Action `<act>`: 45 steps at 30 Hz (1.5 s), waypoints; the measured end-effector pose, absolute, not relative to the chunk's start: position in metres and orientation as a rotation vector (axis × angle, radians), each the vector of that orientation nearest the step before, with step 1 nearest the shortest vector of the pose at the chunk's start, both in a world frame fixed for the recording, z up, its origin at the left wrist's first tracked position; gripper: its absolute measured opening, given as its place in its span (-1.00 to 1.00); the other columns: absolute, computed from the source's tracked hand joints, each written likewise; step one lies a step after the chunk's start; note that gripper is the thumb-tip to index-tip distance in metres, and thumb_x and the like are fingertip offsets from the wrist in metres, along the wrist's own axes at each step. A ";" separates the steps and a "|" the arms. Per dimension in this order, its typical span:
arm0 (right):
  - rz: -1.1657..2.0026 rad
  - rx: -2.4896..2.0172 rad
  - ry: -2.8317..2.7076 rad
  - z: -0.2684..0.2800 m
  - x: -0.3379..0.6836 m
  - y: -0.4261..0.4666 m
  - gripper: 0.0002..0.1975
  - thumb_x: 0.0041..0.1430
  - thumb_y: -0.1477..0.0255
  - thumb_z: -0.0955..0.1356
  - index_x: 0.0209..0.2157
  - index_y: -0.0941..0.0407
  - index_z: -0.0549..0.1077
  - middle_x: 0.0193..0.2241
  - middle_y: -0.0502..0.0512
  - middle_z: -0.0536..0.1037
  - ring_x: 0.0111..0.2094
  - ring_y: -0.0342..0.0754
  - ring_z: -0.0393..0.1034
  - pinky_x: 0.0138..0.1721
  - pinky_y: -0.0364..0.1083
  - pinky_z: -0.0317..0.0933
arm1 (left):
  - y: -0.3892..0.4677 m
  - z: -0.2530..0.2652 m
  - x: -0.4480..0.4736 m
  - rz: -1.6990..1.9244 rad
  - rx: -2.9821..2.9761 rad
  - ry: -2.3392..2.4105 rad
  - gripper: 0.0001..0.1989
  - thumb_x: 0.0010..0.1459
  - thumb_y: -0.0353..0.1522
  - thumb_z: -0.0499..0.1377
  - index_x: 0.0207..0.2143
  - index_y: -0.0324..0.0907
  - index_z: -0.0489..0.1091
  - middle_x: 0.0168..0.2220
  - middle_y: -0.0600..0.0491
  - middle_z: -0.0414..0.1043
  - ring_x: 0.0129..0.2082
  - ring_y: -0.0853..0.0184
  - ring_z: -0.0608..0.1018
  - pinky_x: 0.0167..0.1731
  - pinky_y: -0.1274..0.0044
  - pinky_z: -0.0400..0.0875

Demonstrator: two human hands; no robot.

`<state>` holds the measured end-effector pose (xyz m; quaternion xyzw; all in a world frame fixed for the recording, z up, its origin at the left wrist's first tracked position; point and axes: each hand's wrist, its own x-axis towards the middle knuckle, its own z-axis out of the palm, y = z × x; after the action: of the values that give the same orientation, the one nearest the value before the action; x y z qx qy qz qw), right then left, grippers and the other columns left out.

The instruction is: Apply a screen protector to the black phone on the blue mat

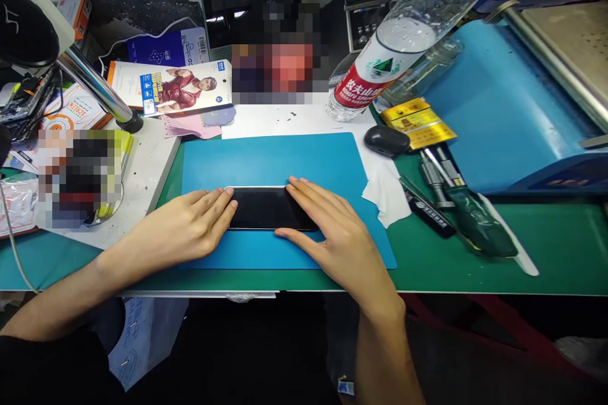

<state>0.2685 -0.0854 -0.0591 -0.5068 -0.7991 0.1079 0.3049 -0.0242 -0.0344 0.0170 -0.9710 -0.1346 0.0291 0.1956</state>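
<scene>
A black smartphone (266,207) lies screen up and lengthwise on a blue work mat (280,158). My left hand (197,224) holds its left end, fingers pressed together along the edge and corner. Around the right end is my right hand (339,237), with the fingers over the far edge and the thumb at the near edge. Part of the screen's right side is hidden under that hand.
Right of the mat are a black mouse-shaped case (386,140), a yellow packet (418,124), a green-handled tool (482,221) and a blue machine (513,133). A water bottle (380,63) stands behind. Boxes (175,85) and a lamp post (99,85) are at left.
</scene>
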 end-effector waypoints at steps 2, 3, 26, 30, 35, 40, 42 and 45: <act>0.276 -1.337 -2.117 -0.059 0.268 -0.085 -0.26 0.39 0.22 0.45 0.49 0.01 0.21 0.38 0.23 0.45 0.41 0.17 0.34 0.38 0.23 0.32 | -0.034 0.017 -0.025 0.073 -2.734 -0.379 -0.61 0.41 -0.48 0.20 0.21 -0.53 0.46 0.21 -0.41 0.52 0.15 -0.01 0.68 0.08 0.29 0.62; 0.274 -1.337 -2.118 -0.059 0.268 -0.085 -0.26 0.39 0.23 0.45 0.49 0.01 0.20 0.38 0.23 0.45 0.41 0.18 0.34 0.37 0.23 0.33 | -0.034 0.016 -0.025 0.068 -2.739 -0.387 -0.61 0.43 -0.46 0.20 0.22 -0.52 0.46 0.22 -0.41 0.52 0.16 -0.01 0.67 0.08 0.29 0.62; 0.268 -1.341 -2.116 -0.057 0.267 -0.086 -0.26 0.40 0.23 0.44 0.50 -0.02 0.19 0.37 0.23 0.46 0.39 0.21 0.36 0.34 0.26 0.35 | -0.040 0.018 -0.022 0.051 -2.714 -0.305 -0.62 0.37 -0.60 0.12 0.18 -0.51 0.50 0.18 -0.38 0.56 0.14 0.04 0.69 0.03 0.36 0.63; 0.282 -1.347 -2.115 -0.057 0.267 -0.086 -0.26 0.42 0.22 0.43 0.51 -0.05 0.17 0.37 0.22 0.46 0.40 0.23 0.36 0.34 0.29 0.35 | -0.040 0.017 -0.021 0.041 -2.732 -0.300 -0.63 0.37 -0.61 0.14 0.17 -0.53 0.50 0.17 -0.41 0.56 0.14 0.00 0.69 0.02 0.34 0.64; 0.281 -1.344 -2.111 -0.058 0.267 -0.086 -0.27 0.41 0.22 0.44 0.50 -0.03 0.19 0.37 0.22 0.45 0.40 0.21 0.35 0.35 0.27 0.35 | -0.040 0.021 -0.019 0.076 -2.684 -0.284 -0.61 0.37 -0.63 0.09 0.17 -0.49 0.52 0.17 -0.34 0.56 0.14 0.05 0.69 0.03 0.38 0.66; 0.268 -1.343 -2.119 -0.058 0.267 -0.086 -0.26 0.39 0.23 0.45 0.49 0.00 0.21 0.37 0.23 0.46 0.40 0.20 0.35 0.35 0.25 0.35 | -0.038 0.023 -0.020 0.081 -2.701 -0.275 -0.61 0.37 -0.63 0.08 0.17 -0.49 0.51 0.18 -0.32 0.56 0.14 0.07 0.69 0.05 0.39 0.67; 0.265 -1.337 -2.117 -0.058 0.267 -0.086 -0.27 0.39 0.23 0.45 0.49 0.00 0.22 0.37 0.24 0.46 0.40 0.20 0.36 0.35 0.25 0.35 | -0.037 0.024 -0.021 0.089 -2.710 -0.290 -0.61 0.38 -0.62 0.09 0.18 -0.48 0.51 0.19 -0.31 0.56 0.16 0.07 0.68 0.07 0.38 0.66; 0.277 -1.341 -2.110 -0.058 0.267 -0.086 -0.26 0.40 0.22 0.44 0.50 -0.03 0.20 0.37 0.23 0.45 0.40 0.21 0.36 0.35 0.26 0.35 | -0.036 0.026 -0.024 0.112 -2.732 -0.331 -0.60 0.40 -0.60 0.09 0.22 -0.41 0.49 0.23 -0.25 0.54 0.20 0.12 0.66 0.10 0.41 0.64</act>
<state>0.2674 -0.0857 -0.0584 -0.5073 -0.7981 0.1048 0.3079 -0.0238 -0.0365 0.0259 -0.9734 -0.1180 0.0398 0.1922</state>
